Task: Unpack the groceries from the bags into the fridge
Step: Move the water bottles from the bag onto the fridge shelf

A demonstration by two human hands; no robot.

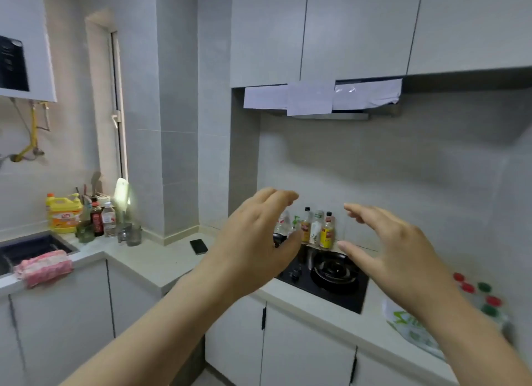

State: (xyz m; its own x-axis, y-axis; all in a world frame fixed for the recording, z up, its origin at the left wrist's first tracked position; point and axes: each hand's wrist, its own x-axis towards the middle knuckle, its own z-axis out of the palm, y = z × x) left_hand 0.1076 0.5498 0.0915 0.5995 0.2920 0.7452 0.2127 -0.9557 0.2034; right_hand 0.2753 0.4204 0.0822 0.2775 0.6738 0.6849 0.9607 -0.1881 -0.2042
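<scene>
Both hands are raised in front of me over the counter and hold nothing. My left hand [253, 241] has loosely curved fingers and hangs in front of the stove corner. My right hand [394, 247] faces it, fingers spread and relaxed. A white plastic grocery bag [414, 331] with green print lies on the counter at the right, partly behind my right forearm. Several bottles with red and green caps [478, 293] stand just beyond the bag. No fridge is in view.
A black gas stove [331, 279] sits in the counter, with sauce bottles [316, 227] against the wall behind it. A dark phone [198, 246] lies on the corner counter. At the left are a sink [28, 248], a pink cloth [43, 266] and a yellow detergent jug [64, 215].
</scene>
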